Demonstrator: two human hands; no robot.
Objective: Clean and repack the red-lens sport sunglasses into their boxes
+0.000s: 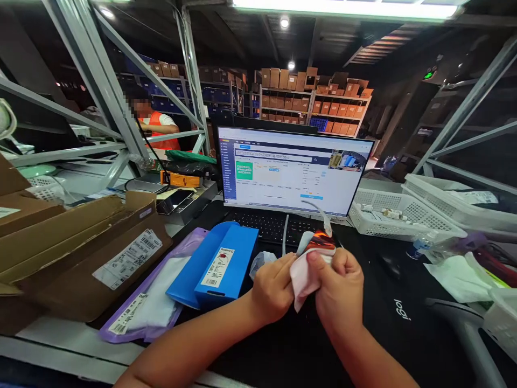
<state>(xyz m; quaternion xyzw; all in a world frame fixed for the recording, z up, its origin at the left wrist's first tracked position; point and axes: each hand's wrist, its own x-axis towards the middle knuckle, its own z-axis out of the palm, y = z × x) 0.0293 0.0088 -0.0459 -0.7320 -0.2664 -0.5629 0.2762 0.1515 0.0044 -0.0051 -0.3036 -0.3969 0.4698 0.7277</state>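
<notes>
Together, our left hand (272, 291) and right hand (340, 288) grasp a pale cloth (304, 274) against a shiny object (322, 242) at twelve o'clock; farther out, a blue box (239, 250) lies at nine, a mouse (391, 267) at three, a monitor (291, 175) at twelve.

Gripped a crumpled pale pinkish cloth (304, 275) between left hand (273, 288) and right hand (341, 283), pressed it under the right thumb, let its lower corner hang, showed a glossy item (323, 242) above it, streaked orange-red, partly covered.
</notes>
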